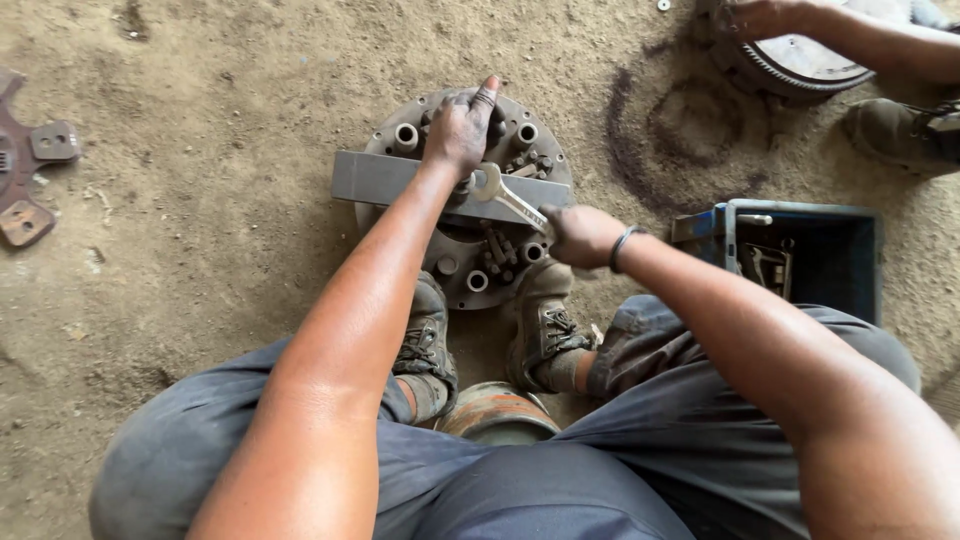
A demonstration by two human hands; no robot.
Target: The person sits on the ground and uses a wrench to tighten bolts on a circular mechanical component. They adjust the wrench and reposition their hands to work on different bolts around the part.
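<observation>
- The sandy dirt floor (200, 200) is carrying everything here; the person is sitting low over it in grey work trousers, with both worn boots braced against the workpiece.
- A round, grimy grey metal clutch pressure plate (462, 262) is lying flat on the floor just ahead of the boots, with short tubular sleeves and bolts standing around its rim.
- A flat grey steel bar (375, 178) is lying across the upper half of the plate, spanning it from side to side.
- A blue open metal toolbox (845, 262) is sitting to the right, near the right knee, with tools inside; a rusty clutch disc (25, 165) is lying at the far left, and another person's hand (760, 15) is resting on a toothed flywheel (800, 60) at the top right.
- The left hand (458, 128) is pressing down on the middle of the bar, fingers spread and curled over its far edge.
- The right hand (580, 235) is closed around the handle of a silver open-ended spanner (508, 197), whose head is sitting at the centre of the plate beside the left hand.
- Judging by this, the job seems to be midway: the bar is in place and one central fastener is being turned, while the rim bolts are all showing seated and apparently untouched.
</observation>
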